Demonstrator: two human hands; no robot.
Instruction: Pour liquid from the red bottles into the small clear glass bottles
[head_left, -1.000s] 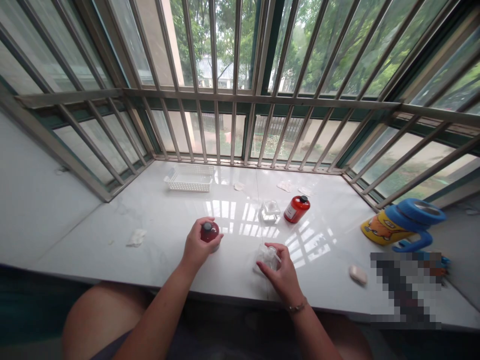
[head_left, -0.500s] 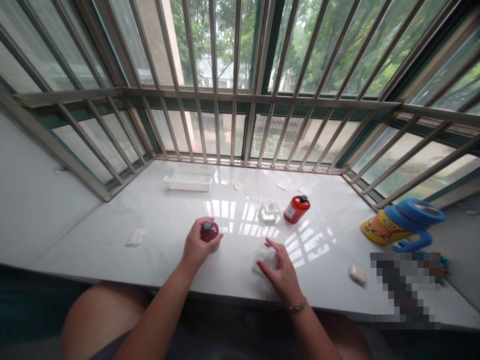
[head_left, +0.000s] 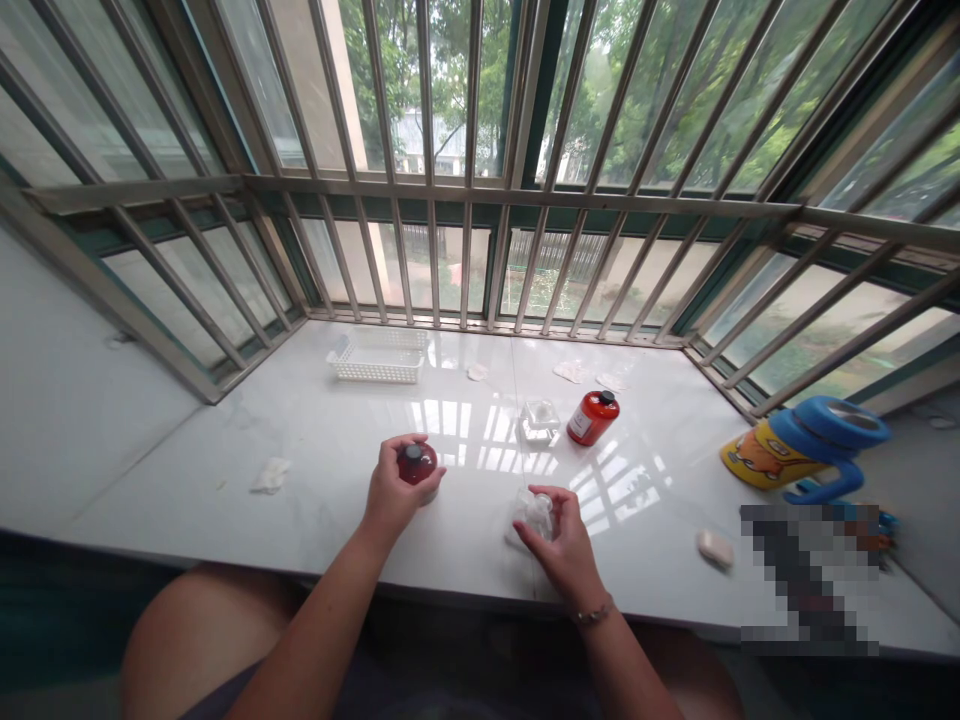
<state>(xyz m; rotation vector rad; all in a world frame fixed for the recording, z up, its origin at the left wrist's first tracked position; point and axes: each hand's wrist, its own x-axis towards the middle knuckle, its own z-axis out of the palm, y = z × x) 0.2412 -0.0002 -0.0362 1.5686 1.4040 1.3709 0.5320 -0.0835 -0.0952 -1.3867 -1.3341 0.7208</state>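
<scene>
My left hand [head_left: 391, 498] is wrapped round a dark red bottle [head_left: 417, 465] with a black cap, which stands upright on the white tabletop [head_left: 450, 540]. On the right, my right hand [head_left: 566, 545] curls its thumb and fingers about a clear glass container [head_left: 531, 518]. Part of that container is covered by the fingers, and its exact shape is hard to make out. Beyond the right hand stands a second clear, squarish glass container [head_left: 540, 424]. Beside it is a bright red bottle [head_left: 593, 418] with a black cap and a pale label.
A white perforated basket [head_left: 379, 375] sits at the back left. Crumpled tissue [head_left: 271, 476] lies at left, with more scraps [head_left: 568, 371] near the window bars. At right are a blue and yellow mug-like bottle [head_left: 795, 445], a pale bar-shaped object [head_left: 715, 549] and a blurred-out patch.
The fingers of my right hand have shifted slightly around the clear glass container. My left hand and its bottle have barely moved.
</scene>
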